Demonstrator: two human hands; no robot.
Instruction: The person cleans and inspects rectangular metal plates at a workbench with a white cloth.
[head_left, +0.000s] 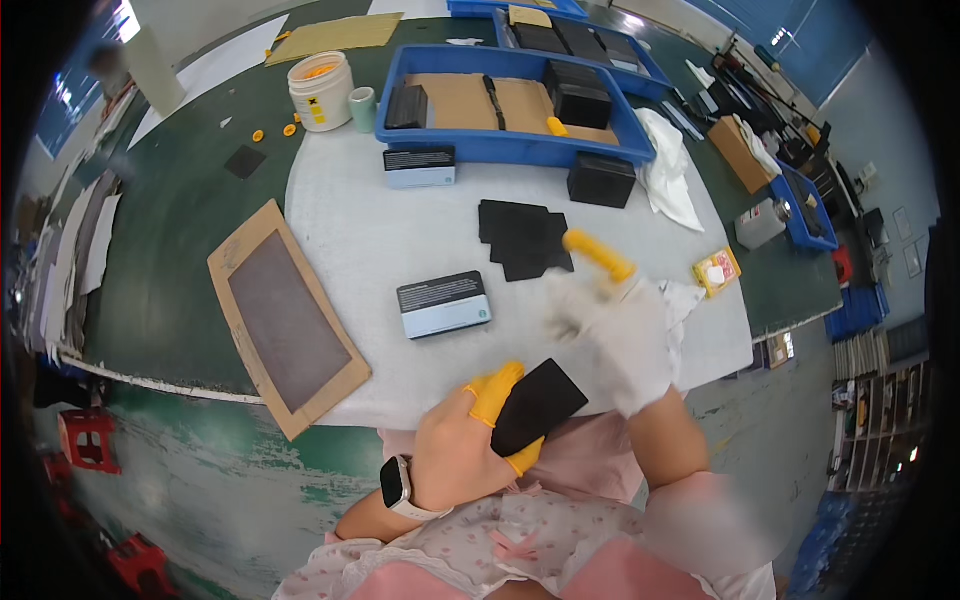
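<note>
Your left hand [460,440] has its fingers closed around a black piece [541,404] at the near edge of the table [180,240]; your gloved right hand [618,335] is blurred, its fingers' opening and hold unclear.

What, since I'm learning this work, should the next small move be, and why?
Probably bring the gloved right hand to the free end of the black piece: only the left hand grips it, while the blurred right appears apart from it.
</note>
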